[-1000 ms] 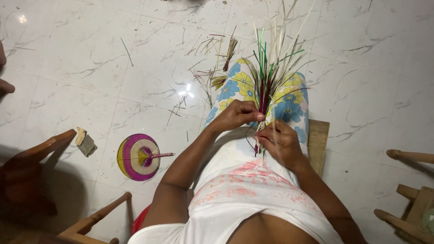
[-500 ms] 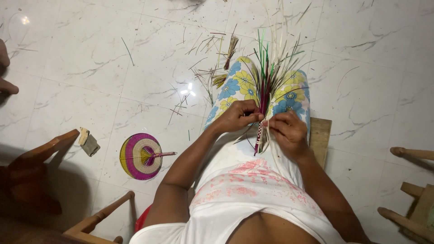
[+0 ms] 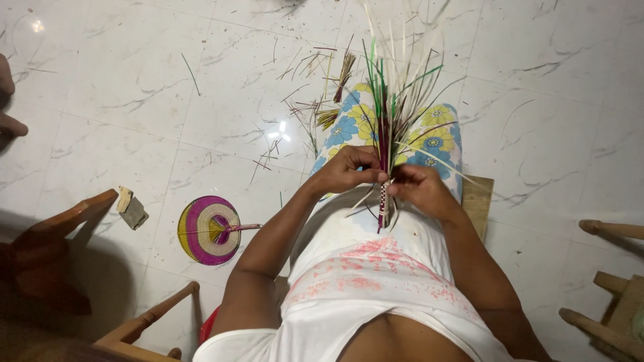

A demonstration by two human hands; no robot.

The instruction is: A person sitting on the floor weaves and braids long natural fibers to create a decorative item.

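Note:
I sit with a bundle of thin straw strands (image 3: 392, 100), green, maroon and pale, standing up over my lap. Its lower end is a short woven handle (image 3: 383, 204) in maroon and white. My left hand (image 3: 347, 169) pinches the bundle from the left just above the handle. My right hand (image 3: 416, 188) grips it from the right at the same height, with pale strands fanning out past its fingers. My flowered trousers (image 3: 429, 144) lie under the bundle.
A finished round woven fan (image 3: 208, 230), purple and yellow, lies on the white marble floor at my left. Loose straw scraps (image 3: 315, 100) litter the floor ahead. Wooden chair parts (image 3: 64, 221) stand left and wooden chair legs (image 3: 607, 231) right. Another person's hand (image 3: 8, 100) shows at the left edge.
My right hand has moved up from the handle to beside my left hand. The strand bundle has tilted slightly left and spread wider.

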